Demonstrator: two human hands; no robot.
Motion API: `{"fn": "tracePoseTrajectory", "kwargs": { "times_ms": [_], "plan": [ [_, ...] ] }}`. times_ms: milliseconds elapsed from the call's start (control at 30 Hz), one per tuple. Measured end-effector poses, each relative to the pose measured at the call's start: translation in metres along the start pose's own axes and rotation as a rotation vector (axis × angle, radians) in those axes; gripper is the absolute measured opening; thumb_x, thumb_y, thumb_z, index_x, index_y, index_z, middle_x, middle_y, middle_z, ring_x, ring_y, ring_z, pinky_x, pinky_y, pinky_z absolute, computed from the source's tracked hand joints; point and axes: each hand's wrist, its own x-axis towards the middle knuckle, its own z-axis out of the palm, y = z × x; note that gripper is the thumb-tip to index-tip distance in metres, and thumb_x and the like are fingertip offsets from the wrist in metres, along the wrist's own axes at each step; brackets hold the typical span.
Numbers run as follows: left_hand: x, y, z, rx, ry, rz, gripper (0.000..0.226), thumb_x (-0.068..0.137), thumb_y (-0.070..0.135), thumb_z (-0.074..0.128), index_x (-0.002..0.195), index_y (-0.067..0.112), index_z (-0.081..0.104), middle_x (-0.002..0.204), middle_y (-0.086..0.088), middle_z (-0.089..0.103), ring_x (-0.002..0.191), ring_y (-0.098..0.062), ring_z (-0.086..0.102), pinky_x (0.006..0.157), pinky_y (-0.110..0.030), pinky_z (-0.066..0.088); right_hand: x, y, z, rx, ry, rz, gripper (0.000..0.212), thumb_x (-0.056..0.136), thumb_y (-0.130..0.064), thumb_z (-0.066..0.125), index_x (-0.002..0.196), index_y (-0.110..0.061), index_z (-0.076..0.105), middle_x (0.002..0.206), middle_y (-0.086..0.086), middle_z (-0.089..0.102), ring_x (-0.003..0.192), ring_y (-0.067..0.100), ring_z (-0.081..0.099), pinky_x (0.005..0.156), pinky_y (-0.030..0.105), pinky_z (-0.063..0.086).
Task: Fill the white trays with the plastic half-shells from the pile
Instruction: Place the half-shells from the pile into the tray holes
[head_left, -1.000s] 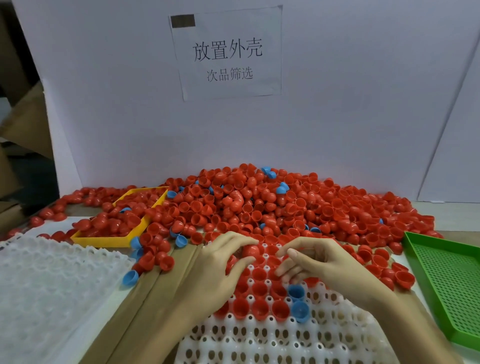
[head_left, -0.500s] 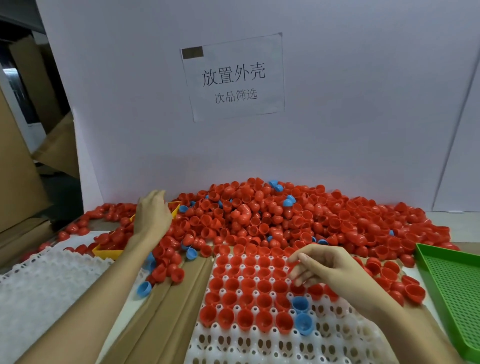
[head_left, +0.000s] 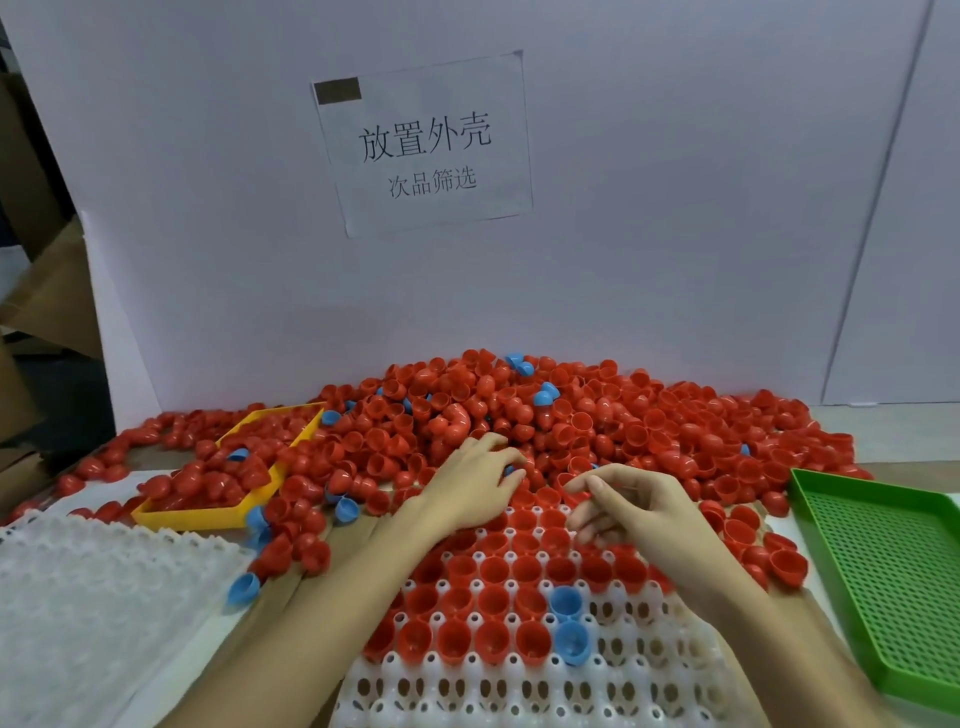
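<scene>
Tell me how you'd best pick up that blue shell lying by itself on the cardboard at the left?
Pinch the blue shell by its thin rim, one finger inside the cup and the thumb on the rounded outside. Come from above and slightly left, probably: it lies tipped on its side on the cardboard, with red shells crowding its right.

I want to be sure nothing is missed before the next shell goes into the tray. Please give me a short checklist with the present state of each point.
1. Free sockets remain in the white tray: ok, the near rows are unfilled.
2. Shells at hand: ok, the pile lies right behind the tray.
3. Left hand on the pile edge with spread fingers: ok; whether it has a shell, cannot tell.
4. Right hand holds a shell: cannot tell, the fingers are curled over the filled rows.
5. One colour in the tray: not ok, two blue shells sit among the red ones.
6. Spare tray ready at left: ok.
</scene>
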Motion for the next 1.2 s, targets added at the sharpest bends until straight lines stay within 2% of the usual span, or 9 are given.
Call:
{"fn": "tracePoseTrajectory", "kwargs": {
  "times_ms": [133, 200, 300, 400, 533, 667, 867, 1000, 1200],
  "plan": [
    [0.018, -0.001, -0.004, 0.060, -0.132, 0.008, 0.042, 0.110, 0.038, 0.038, 0.152, 0.035, 0.042, 0.159, 0.001, 0.038, 0.143, -0.024, 0.039, 0.117, -0.048, 0.036, 0.001, 0.001, -0.002, 0.004, 0.007, 0.007, 0.025, 0.109, -0.018, 0.054, 0.106, -0.009, 0.077, 0.086, 0.015, 0.079, 0.078, 0.026, 0.077, 0.074, 0.029, 0.063],
    [0.023, -0.007, -0.007, 0.069, -0.116, 0.011, 0.040, 0.109, 0.033, 0.045, 0.149, 0.032, 0.046, 0.151, 0.000, 0.044, 0.137, -0.023, 0.045, 0.111, -0.044, 0.044, 0.001, 0.001, -0.001, 0.007, 0.001, 0.012, 0.025, 0.108, -0.018, 0.054, 0.106, -0.009, 0.077, 0.086, 0.015, 0.079, 0.079, 0.025, 0.077, 0.077, 0.033, 0.063],
    [0.026, -0.015, -0.010, 0.037, -0.048, -0.018, 0.038, 0.100, 0.013, 0.063, 0.136, 0.023, 0.057, 0.134, -0.001, 0.054, 0.128, -0.021, 0.051, 0.105, -0.040, 0.049, 0.001, 0.002, -0.001, 0.015, -0.006, 0.013, 0.025, 0.108, -0.017, 0.054, 0.106, -0.008, 0.077, 0.086, 0.015, 0.079, 0.079, 0.026, 0.076, 0.079, 0.035, 0.063],
    [0.021, -0.018, -0.012, -0.097, 0.067, -0.057, 0.037, 0.096, 0.006, 0.069, 0.131, 0.017, 0.063, 0.134, -0.003, 0.062, 0.127, -0.020, 0.057, 0.107, -0.036, 0.049, 0.001, 0.002, -0.002, 0.010, -0.005, 0.010, 0.025, 0.109, -0.017, 0.053, 0.107, -0.009, 0.077, 0.087, 0.015, 0.079, 0.079, 0.026, 0.076, 0.076, 0.030, 0.063],
    [-0.002, -0.007, -0.022, -0.361, 0.259, -0.032, 0.034, 0.095, 0.009, 0.071, 0.128, 0.018, 0.066, 0.124, 0.005, 0.068, 0.118, -0.006, 0.061, 0.104, -0.026, 0.052, 0.002, 0.003, -0.004, 0.011, 0.010, 0.011, 0.025, 0.109, -0.017, 0.053, 0.107, -0.009, 0.077, 0.087, 0.015, 0.079, 0.079, 0.025, 0.076, 0.074, 0.027, 0.063],
    [-0.042, 0.015, -0.032, -0.671, 0.284, 0.031, 0.036, 0.095, 0.010, 0.072, 0.126, 0.027, 0.066, 0.115, 0.012, 0.071, 0.113, 0.003, 0.064, 0.093, -0.014, 0.053, 0.002, 0.003, -0.003, 0.019, 0.016, 0.006, 0.024, 0.109, -0.017, 0.054, 0.107, -0.010, 0.077, 0.087, 0.015, 0.079, 0.079, 0.026, 0.076, 0.074, 0.027, 0.063],
    [-0.103, 0.040, -0.030, -0.972, 0.265, 0.103, 0.042, 0.092, 0.005, 0.075, 0.128, 0.025, 0.065, 0.119, 0.007, 0.070, 0.119, -0.012, 0.067, 0.101, -0.021, 0.052, -0.002, -0.002, 0.001, -0.042, -0.057, -0.035, 0.015, 0.104, -0.021, 0.064, 0.107, -0.020, 0.079, 0.090, 0.012, 0.079, 0.082, 0.026, 0.077, 0.081, 0.032, 0.063],
    [-0.121, 0.043, -0.024, -1.016, 0.296, 0.141, 0.040, 0.093, 0.002, 0.073, 0.127, 0.021, 0.066, 0.119, 0.003, 0.072, 0.121, -0.016, 0.066, 0.100, -0.022, 0.052, -0.007, -0.007, 0.005, -0.148, -0.162, -0.099, 0.013, 0.100, -0.030, 0.070, 0.110, -0.031, 0.079, 0.093, 0.005, 0.079, 0.085, 0.018, 0.076, 0.082, 0.027, 0.059],
    [-0.128, 0.033, -0.027, -1.078, 0.318, 0.173, 0.037, 0.093, 0.007, 0.074, 0.126, 0.020, 0.067, 0.122, 0.001, 0.072, 0.122, -0.020, 0.066, 0.102, -0.024, 0.051, -0.011, -0.016, 0.011, -0.204, -0.267, -0.149, 0.013, 0.100, -0.036, 0.070, 0.104, -0.029, 0.080, 0.106, 0.000, 0.078, 0.098, 0.018, 0.075, 0.088, 0.028, 0.059]
  ]
}}
